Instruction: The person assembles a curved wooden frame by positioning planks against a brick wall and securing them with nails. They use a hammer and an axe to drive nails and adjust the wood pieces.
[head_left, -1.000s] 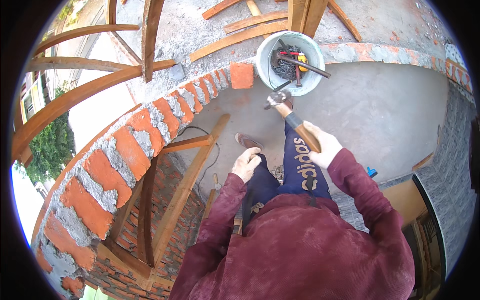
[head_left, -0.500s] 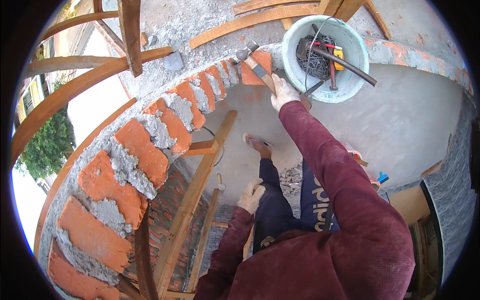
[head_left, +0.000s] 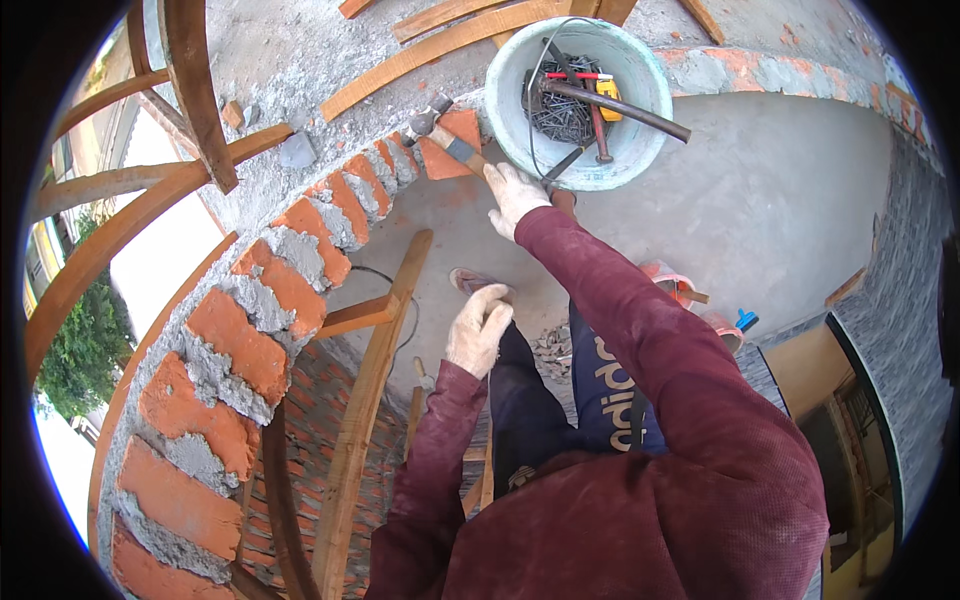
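My right hand (head_left: 517,196), in a whitish work glove, is closed round the rear of a claw hammer's wooden handle; its thumb shows apart from the handle. The hammer (head_left: 462,152) slants up and left across an orange brick (head_left: 452,128) at the far end of the curved brick row. Its metal head is over the brick's left edge, beside mortar. My left hand (head_left: 478,332), also gloved, is raised above my left leg with fingers partly curled and thumb apart, holding nothing. A pale bucket (head_left: 497,110) just beyond my right hand contains nails, hammers and a yellow tool.
Orange bricks (head_left: 237,342) with rough grey mortar curve along the left. Wooden beams (head_left: 372,400) stand between that row and my legs. Curved timber (head_left: 130,235) rises at the far left. Wooden strips (head_left: 420,55) lie beyond the wall; smaller containers (head_left: 668,281) are at right.
My left hand has risen from beside my leg, its thumb opening outward. The hammer stays on the brick, with my right hand at its handle. The whole view has shifted.
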